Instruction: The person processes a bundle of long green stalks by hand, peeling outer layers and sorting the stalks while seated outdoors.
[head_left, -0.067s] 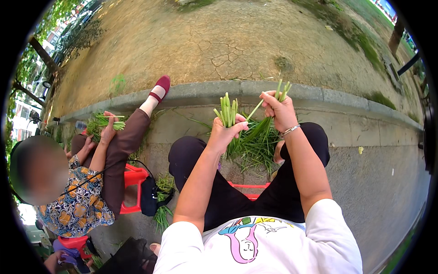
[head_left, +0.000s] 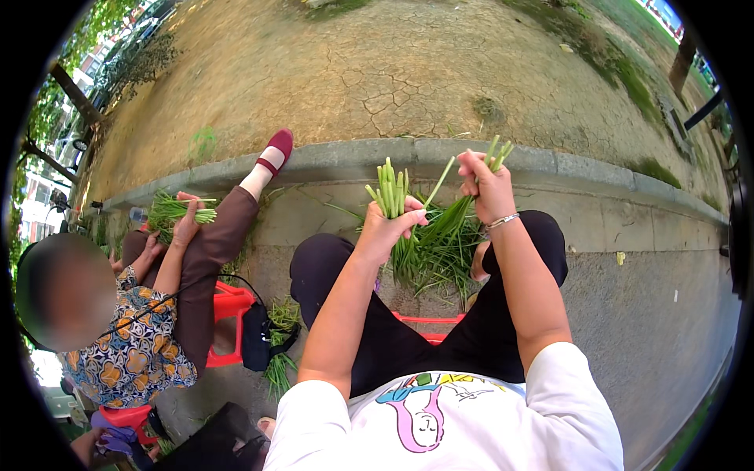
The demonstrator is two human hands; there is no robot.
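Note:
My left hand (head_left: 386,230) is closed round an upright bunch of green stalks (head_left: 390,188), their cut-looking pale ends sticking up above the fist. One single stalk (head_left: 441,180) leans up to the right from its thumb and fingertip. A little farther right, my right hand (head_left: 488,191) is closed on a few green stalks (head_left: 498,153). Long thin leaves (head_left: 452,224) hang down between the two hands. Below them, between my knees, a heap of loose greens (head_left: 432,271) lies on the pavement, partly covered by my left hand and the hanging leaves.
To the left a seated person holds a bunch of greens (head_left: 169,212) in both hands. A red plastic stool (head_left: 228,318) and a black bag (head_left: 258,337) stand between us, with more greens (head_left: 281,377) on the ground. A concrete curb (head_left: 518,157) borders bare cracked soil.
My right hand has shifted slightly right and down, away from the single stalk, whose upper end now stands free. The left hand stays in place with its bunch.

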